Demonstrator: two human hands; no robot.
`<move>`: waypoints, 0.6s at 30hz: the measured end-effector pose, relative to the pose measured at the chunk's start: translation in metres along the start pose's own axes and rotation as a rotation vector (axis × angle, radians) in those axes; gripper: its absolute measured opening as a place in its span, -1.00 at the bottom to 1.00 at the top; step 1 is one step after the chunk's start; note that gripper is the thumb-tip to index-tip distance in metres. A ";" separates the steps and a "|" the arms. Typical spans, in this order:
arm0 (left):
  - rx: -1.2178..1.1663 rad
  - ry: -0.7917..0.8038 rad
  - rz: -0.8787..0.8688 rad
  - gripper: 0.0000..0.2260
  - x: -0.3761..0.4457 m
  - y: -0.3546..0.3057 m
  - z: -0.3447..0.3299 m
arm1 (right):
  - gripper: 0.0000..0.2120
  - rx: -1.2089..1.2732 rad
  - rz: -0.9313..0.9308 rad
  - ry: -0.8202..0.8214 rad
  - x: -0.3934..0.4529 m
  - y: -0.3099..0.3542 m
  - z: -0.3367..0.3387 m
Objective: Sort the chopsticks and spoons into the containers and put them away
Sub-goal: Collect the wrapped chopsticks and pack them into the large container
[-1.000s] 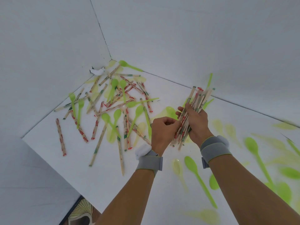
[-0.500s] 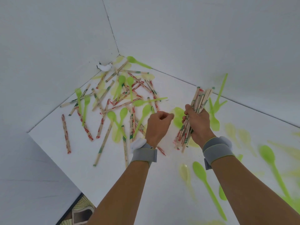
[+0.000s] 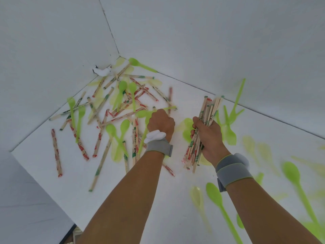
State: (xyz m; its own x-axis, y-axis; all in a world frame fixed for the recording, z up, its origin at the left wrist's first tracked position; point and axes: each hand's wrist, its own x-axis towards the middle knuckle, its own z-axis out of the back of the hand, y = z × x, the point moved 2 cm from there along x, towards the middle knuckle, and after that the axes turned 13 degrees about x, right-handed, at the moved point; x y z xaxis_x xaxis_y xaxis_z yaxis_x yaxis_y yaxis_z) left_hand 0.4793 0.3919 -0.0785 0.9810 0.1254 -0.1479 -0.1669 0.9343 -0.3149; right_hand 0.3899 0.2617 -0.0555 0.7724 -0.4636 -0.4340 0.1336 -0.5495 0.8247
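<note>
Right hand [image 3: 209,138]: a bundle of wrapped chopsticks [image 3: 202,131] is gripped in curled fingers, held tilted above the white table [image 3: 52,173], upper ends pointing toward the back wall [image 3: 228,41], lower ends just above the surface.
Left hand [image 3: 161,123]: fingers are curled downward over the near edge of the pile; whether anything is pinched cannot be told, since the fingertips are hidden behind the hand and the area is blurred.
Loose chopsticks [image 3: 100,166]: many are scattered and crossed in the far left corner of the table, in paper sleeves printed red or green; one red-sleeved chopstick [image 3: 56,153] lies apart near the left edge.
Writing: print is seen on the sleeves, but it is too small and blurred to be read.
Green spoons [image 3: 121,90]: several are mixed in among the loose chopsticks; one [image 3: 140,65] lies against the back wall at the far corner.
Near spoons [image 3: 220,206]: more green spoons are spread along the right side of the table, one just beside the right forearm, others blurred toward the right edge.
Wrists: a grey band [image 3: 159,147] is worn on the left wrist, another [image 3: 232,170] on the right.
White lump [image 3: 102,71]: a small white object sits at the corner where the walls meet.
</note>
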 end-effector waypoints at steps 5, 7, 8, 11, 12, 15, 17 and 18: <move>-0.051 0.017 -0.043 -0.82 -0.017 -0.006 -0.006 | -0.88 0.012 0.011 -0.017 0.005 0.009 0.002; -0.097 -0.051 -0.069 -0.74 -0.013 -0.011 -0.001 | -0.86 0.022 0.021 -0.020 0.008 0.013 0.003; -0.119 -0.104 -0.091 -0.72 -0.008 -0.016 0.004 | -0.86 0.025 0.027 -0.020 0.010 0.016 0.004; -0.150 -0.196 -0.167 -0.73 0.023 -0.030 0.013 | -0.89 0.033 0.031 -0.017 0.014 0.021 0.006; -0.120 -0.192 -0.161 -0.72 0.035 -0.037 0.016 | -0.89 0.036 0.029 -0.021 0.017 0.022 0.007; 0.030 -0.109 -0.110 -0.57 0.064 -0.055 0.014 | -0.88 0.034 0.023 -0.041 0.023 0.019 0.011; 0.082 -0.026 -0.069 -0.51 0.072 -0.059 0.015 | -0.89 0.034 0.011 -0.045 0.023 0.015 0.010; 0.084 0.006 -0.057 -0.54 0.076 -0.060 0.015 | -0.89 0.038 0.009 -0.050 0.023 0.014 0.011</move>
State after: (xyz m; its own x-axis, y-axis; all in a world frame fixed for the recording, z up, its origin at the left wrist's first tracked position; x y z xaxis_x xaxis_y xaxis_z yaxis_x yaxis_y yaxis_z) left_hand 0.5651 0.3500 -0.0568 0.9880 0.0700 -0.1376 -0.1021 0.9647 -0.2428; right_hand 0.4028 0.2354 -0.0583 0.7415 -0.5021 -0.4451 0.1026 -0.5707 0.8147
